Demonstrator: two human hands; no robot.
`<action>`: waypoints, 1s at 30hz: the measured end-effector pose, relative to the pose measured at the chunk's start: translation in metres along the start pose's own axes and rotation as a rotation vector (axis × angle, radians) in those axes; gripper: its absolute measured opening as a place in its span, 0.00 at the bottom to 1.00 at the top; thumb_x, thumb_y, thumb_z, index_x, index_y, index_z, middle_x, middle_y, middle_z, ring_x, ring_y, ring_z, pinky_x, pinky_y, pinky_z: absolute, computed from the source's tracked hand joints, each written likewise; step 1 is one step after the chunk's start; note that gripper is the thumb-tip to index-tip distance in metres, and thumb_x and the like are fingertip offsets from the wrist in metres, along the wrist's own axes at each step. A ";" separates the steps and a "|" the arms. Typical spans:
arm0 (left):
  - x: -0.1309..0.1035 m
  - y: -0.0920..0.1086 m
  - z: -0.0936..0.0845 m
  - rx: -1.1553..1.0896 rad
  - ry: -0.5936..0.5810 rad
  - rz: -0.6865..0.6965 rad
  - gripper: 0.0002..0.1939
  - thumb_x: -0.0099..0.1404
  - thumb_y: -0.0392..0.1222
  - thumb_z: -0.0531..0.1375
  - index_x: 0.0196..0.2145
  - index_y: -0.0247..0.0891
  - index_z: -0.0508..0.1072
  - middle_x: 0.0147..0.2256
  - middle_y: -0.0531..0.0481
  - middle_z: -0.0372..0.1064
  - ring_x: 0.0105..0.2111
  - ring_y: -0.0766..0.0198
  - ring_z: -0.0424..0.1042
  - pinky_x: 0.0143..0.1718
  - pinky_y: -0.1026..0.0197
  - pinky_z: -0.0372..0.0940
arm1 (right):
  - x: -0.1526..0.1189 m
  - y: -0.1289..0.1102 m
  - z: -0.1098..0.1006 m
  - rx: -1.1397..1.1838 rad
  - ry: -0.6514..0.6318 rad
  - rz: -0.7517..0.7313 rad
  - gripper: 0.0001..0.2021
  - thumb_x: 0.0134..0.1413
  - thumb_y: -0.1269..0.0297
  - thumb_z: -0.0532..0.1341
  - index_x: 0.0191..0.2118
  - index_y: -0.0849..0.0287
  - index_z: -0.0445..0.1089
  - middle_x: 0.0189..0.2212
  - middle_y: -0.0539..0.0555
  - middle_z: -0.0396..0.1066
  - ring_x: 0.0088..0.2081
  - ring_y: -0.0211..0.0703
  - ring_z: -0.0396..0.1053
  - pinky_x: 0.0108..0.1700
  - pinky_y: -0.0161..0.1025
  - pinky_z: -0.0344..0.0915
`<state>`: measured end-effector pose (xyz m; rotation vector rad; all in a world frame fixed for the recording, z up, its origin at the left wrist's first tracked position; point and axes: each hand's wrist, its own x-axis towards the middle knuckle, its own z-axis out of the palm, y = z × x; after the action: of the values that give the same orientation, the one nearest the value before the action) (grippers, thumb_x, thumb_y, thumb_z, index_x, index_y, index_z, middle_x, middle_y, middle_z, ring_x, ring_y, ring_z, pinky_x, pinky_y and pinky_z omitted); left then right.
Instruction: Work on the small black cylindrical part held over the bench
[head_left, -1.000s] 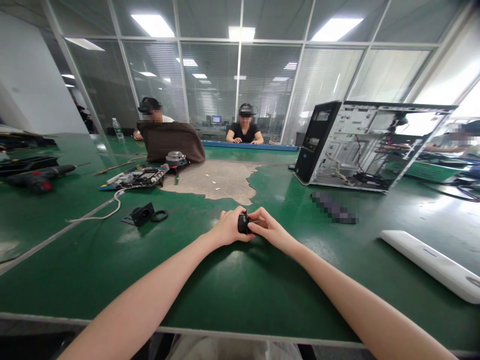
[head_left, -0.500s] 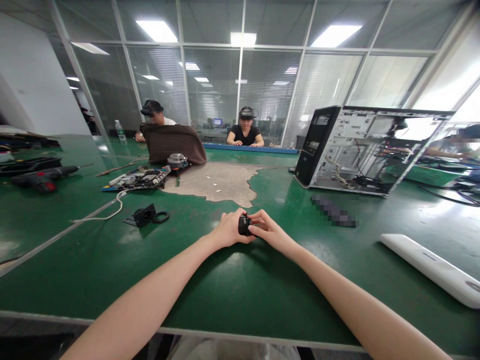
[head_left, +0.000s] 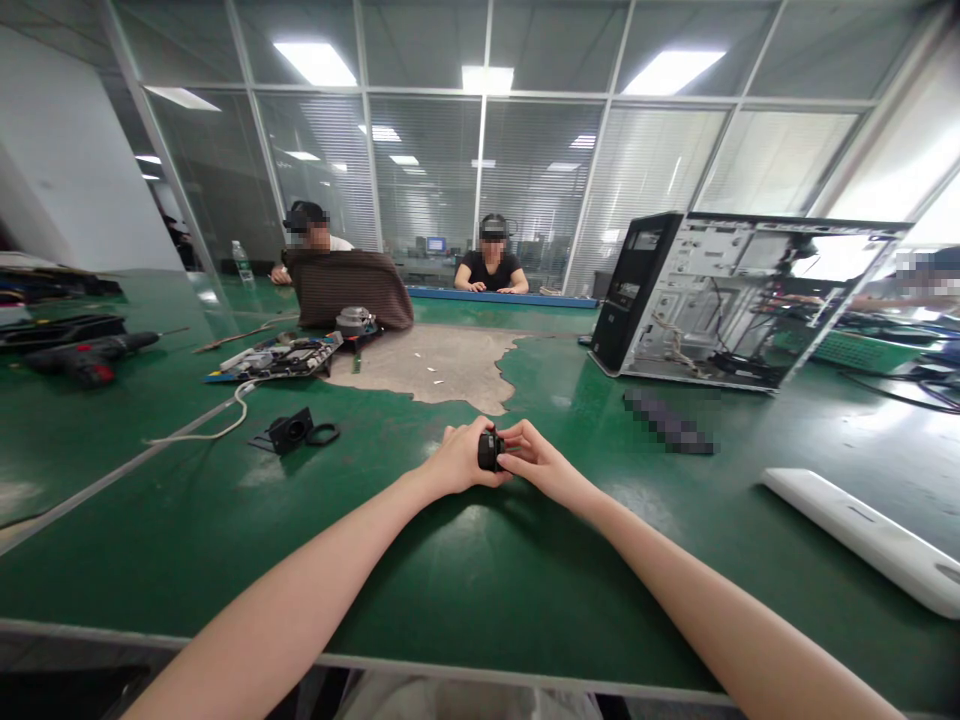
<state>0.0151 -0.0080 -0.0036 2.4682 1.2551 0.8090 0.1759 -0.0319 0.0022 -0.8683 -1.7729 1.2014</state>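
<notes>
A small black round part with a ribbed rim [head_left: 489, 451], much like a camera lens, is held just above the green table. My left hand [head_left: 459, 458] is closed around its left side. From the right, the thumb and fingers of my right hand [head_left: 531, 456] pinch its other side; its far face is hidden by them. Left of my hands, a black square bracket with a round opening [head_left: 291, 430] lies on the table, and a loose black ring [head_left: 324, 434] rests beside it.
An opened computer case [head_left: 705, 305] stands at the right, with a blurred dark object [head_left: 671, 422] and a long white device [head_left: 855, 535] nearer me. Circuit boards [head_left: 277, 357] and a drill [head_left: 94, 355] lie left. Two people sit across the table [head_left: 465, 620].
Both hands stay on the black round part with hardly any movement. At the far right, another person's arm has shifted slightly.
</notes>
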 end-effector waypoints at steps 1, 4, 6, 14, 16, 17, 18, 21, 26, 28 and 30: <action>0.000 0.000 0.000 -0.001 0.001 -0.002 0.29 0.42 0.55 0.60 0.40 0.41 0.58 0.33 0.52 0.66 0.34 0.57 0.66 0.37 0.57 0.54 | 0.000 0.000 0.001 0.002 0.014 -0.007 0.11 0.46 0.60 0.58 0.36 0.57 0.57 0.36 0.50 0.64 0.37 0.37 0.65 0.41 0.39 0.62; 0.000 0.002 0.000 -0.004 0.004 -0.002 0.30 0.42 0.55 0.60 0.40 0.41 0.58 0.33 0.52 0.66 0.34 0.57 0.66 0.38 0.57 0.54 | 0.002 0.001 0.003 -0.011 0.058 -0.002 0.11 0.47 0.58 0.56 0.35 0.57 0.57 0.34 0.50 0.65 0.35 0.36 0.65 0.38 0.38 0.63; 0.000 0.002 -0.001 -0.007 0.004 0.002 0.30 0.42 0.55 0.60 0.40 0.41 0.58 0.33 0.52 0.66 0.34 0.56 0.66 0.38 0.57 0.54 | 0.003 0.003 0.003 -0.022 0.066 0.022 0.12 0.48 0.58 0.55 0.38 0.57 0.57 0.32 0.50 0.65 0.33 0.36 0.65 0.37 0.38 0.63; 0.000 0.003 -0.003 -0.006 -0.018 -0.038 0.28 0.41 0.51 0.61 0.40 0.41 0.58 0.33 0.53 0.66 0.34 0.56 0.66 0.38 0.57 0.54 | -0.001 0.001 -0.002 0.024 -0.039 -0.023 0.14 0.43 0.63 0.60 0.37 0.57 0.57 0.38 0.51 0.63 0.42 0.39 0.64 0.45 0.42 0.61; 0.000 0.003 -0.002 -0.002 -0.016 -0.038 0.28 0.41 0.50 0.62 0.40 0.41 0.58 0.33 0.53 0.66 0.34 0.57 0.66 0.38 0.57 0.54 | -0.002 0.000 -0.001 0.041 -0.040 -0.026 0.14 0.43 0.63 0.60 0.37 0.57 0.57 0.38 0.51 0.63 0.41 0.39 0.64 0.44 0.41 0.61; 0.000 0.003 -0.002 -0.003 -0.012 -0.032 0.28 0.41 0.51 0.61 0.40 0.41 0.58 0.33 0.53 0.66 0.34 0.57 0.66 0.38 0.57 0.54 | -0.002 -0.001 0.000 0.034 -0.019 -0.023 0.13 0.44 0.63 0.59 0.36 0.57 0.57 0.37 0.51 0.64 0.40 0.38 0.65 0.43 0.41 0.62; 0.000 0.003 -0.002 -0.005 -0.007 -0.025 0.28 0.41 0.52 0.61 0.40 0.41 0.58 0.33 0.53 0.66 0.34 0.57 0.66 0.38 0.57 0.54 | -0.001 -0.001 0.001 0.023 0.006 -0.018 0.11 0.45 0.62 0.58 0.35 0.57 0.57 0.36 0.51 0.64 0.39 0.38 0.65 0.43 0.40 0.62; 0.000 0.003 -0.001 -0.016 0.001 -0.020 0.29 0.41 0.54 0.61 0.40 0.41 0.58 0.33 0.52 0.66 0.35 0.56 0.66 0.38 0.57 0.53 | 0.001 -0.001 0.004 -0.009 0.059 0.005 0.11 0.46 0.59 0.57 0.35 0.57 0.57 0.34 0.51 0.65 0.36 0.38 0.66 0.40 0.40 0.63; 0.000 0.005 -0.003 -0.028 -0.005 -0.031 0.29 0.41 0.54 0.61 0.41 0.41 0.58 0.33 0.52 0.66 0.35 0.55 0.66 0.38 0.57 0.53 | 0.003 0.004 0.000 -0.030 0.035 0.040 0.14 0.46 0.59 0.57 0.40 0.56 0.57 0.36 0.52 0.65 0.38 0.39 0.66 0.42 0.42 0.62; -0.001 0.004 -0.003 -0.023 -0.007 -0.032 0.29 0.41 0.53 0.61 0.40 0.41 0.59 0.33 0.52 0.66 0.35 0.56 0.66 0.38 0.57 0.53 | 0.002 0.005 -0.002 -0.009 -0.010 0.012 0.15 0.45 0.61 0.59 0.40 0.56 0.57 0.38 0.52 0.64 0.40 0.39 0.65 0.44 0.42 0.61; -0.001 0.003 -0.003 -0.013 -0.011 -0.034 0.28 0.41 0.51 0.62 0.40 0.41 0.59 0.33 0.53 0.66 0.34 0.56 0.66 0.38 0.57 0.54 | 0.001 0.005 -0.003 0.025 -0.055 -0.012 0.16 0.43 0.62 0.60 0.39 0.56 0.56 0.38 0.52 0.64 0.41 0.39 0.65 0.45 0.42 0.61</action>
<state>0.0152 -0.0105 0.0003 2.4314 1.2797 0.7910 0.1792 -0.0287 -0.0011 -0.8156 -1.8003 1.2480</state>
